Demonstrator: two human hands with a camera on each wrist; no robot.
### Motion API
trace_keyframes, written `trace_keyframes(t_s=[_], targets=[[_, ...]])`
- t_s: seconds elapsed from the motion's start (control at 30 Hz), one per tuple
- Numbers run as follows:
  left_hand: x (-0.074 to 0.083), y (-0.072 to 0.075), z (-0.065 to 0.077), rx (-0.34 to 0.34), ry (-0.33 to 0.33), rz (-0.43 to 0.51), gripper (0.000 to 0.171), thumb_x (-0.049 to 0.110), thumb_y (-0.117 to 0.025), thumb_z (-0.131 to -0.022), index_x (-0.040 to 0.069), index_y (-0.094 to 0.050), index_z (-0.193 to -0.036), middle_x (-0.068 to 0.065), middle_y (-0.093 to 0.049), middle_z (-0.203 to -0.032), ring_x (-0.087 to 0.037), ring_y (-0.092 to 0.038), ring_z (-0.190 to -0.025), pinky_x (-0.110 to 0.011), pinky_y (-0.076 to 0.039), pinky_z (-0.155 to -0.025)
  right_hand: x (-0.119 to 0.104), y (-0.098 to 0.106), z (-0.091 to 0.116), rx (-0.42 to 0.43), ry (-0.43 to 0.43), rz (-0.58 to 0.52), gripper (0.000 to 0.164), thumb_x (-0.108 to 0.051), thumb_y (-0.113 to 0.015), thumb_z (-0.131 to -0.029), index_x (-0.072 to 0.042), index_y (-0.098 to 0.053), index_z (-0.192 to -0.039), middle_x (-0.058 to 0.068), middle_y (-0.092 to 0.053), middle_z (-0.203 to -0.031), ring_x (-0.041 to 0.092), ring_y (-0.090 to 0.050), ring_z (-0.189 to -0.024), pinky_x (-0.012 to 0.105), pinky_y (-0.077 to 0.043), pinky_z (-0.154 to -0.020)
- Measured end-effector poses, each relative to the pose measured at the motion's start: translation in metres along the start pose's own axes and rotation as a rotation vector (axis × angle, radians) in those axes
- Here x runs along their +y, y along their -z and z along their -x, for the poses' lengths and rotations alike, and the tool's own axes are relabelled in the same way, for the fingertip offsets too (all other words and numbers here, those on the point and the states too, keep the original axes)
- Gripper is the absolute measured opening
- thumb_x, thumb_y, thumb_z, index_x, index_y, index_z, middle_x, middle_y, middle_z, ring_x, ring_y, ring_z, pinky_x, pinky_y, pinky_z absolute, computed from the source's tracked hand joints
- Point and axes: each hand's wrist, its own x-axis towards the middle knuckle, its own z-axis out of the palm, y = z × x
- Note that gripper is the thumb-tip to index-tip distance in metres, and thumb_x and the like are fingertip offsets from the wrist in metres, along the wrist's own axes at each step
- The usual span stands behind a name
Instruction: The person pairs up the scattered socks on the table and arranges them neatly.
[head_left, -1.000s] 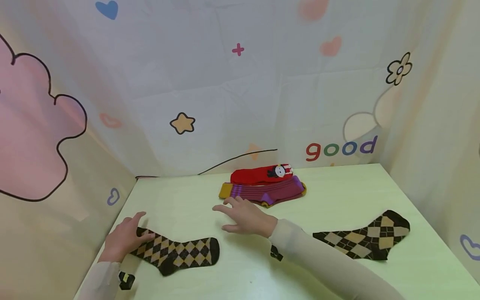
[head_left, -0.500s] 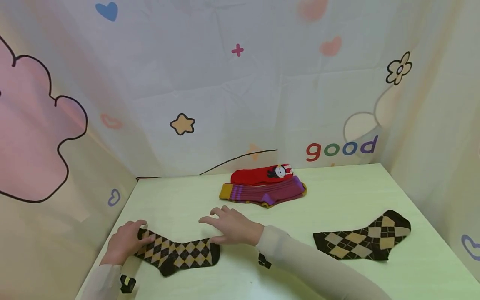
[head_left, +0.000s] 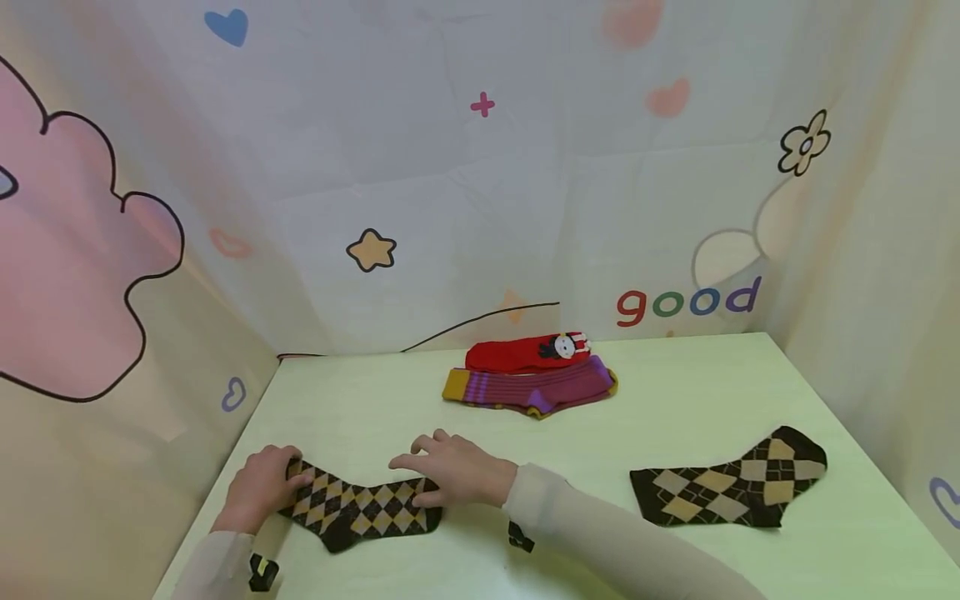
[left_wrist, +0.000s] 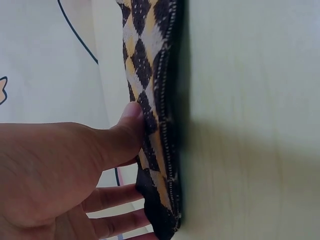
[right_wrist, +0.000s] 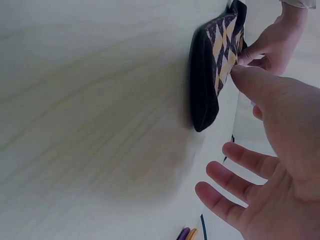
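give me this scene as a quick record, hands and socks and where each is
left hand: at the cuff of the left argyle sock, thumb touching it; firmness of grip unclear
right hand: fingers spread, thumb by that sock's toe; contact unclear
right argyle sock: flat, toe pointing right
red sock: near the far edge of the table
maroon sock: just nearer than the red one

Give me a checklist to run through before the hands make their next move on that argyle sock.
1. Left hand at the sock's cuff end: ok.
2. Left fingers pinching firmly: cannot tell.
3. Right hand gripping the toe end: not ok; its fingers are spread.
4. Sock unfolded lengthwise, cuff to toe: ok.
5. Second argyle sock clear of both hands: ok.
6. Red sock and maroon-purple sock out of the way behind: ok.
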Motion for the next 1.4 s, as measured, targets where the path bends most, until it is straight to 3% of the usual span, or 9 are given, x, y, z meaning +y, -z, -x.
trace_keyframes(t_s=[0.17,0.4,0.63,1.4], targets=[[0.002,0.0,0.001,0.004,0.005,-0.007,0.04,0.028,-0.079,-0.092,-0.002,-0.068,-0.116,-0.023,-0.066,-0.103,-0.046,-0.064,-0.091,-0.062,-0.053,-0.072,-0.004,-0.003,-0.001,-0.025,0.004,-0.037,0.06,-0.05,-0.071,-0.095,-0.035,-0.049,-0.15,-0.002,-0.059,-0.134,0.014,-0.052,-0.102,0.023,-0.045,-0.076],[0.005,0.001,0.003,0.008,0.001,0.0,0.038,0.026,-0.079,-0.091,-0.002,-0.069,-0.115,-0.023,-0.066,-0.103,-0.045,-0.065,-0.09,-0.06,-0.055,-0.071,-0.01,-0.007,-0.001,-0.029,0.033,0.018,0.059,-0.049,-0.073,-0.093,-0.035,-0.053,-0.147,-0.005,-0.062,-0.129,0.012,-0.051,-0.098,0.021,-0.042,-0.071],[0.003,-0.001,0.003,0.011,0.003,0.006,0.037,0.024,-0.079,-0.091,-0.002,-0.068,-0.114,-0.023,-0.066,-0.102,-0.043,-0.065,-0.087,-0.058,-0.055,-0.067,-0.013,-0.008,0.001,-0.017,0.034,0.002,0.054,-0.046,-0.074,-0.094,-0.033,-0.057,-0.144,-0.006,-0.063,-0.126,0.011,-0.047,-0.094,0.02,-0.037,-0.068],[0.006,-0.002,0.007,0.014,0.026,0.0,0.04,0.026,-0.079,-0.091,-0.002,-0.067,-0.118,-0.026,-0.064,-0.109,-0.048,-0.062,-0.095,-0.061,-0.054,-0.071,-0.015,-0.015,0.001,0.001,0.036,0.04,0.042,-0.044,-0.074,-0.094,-0.035,-0.065,-0.134,-0.007,-0.063,-0.124,0.012,-0.049,-0.094,0.021,-0.037,-0.066]])
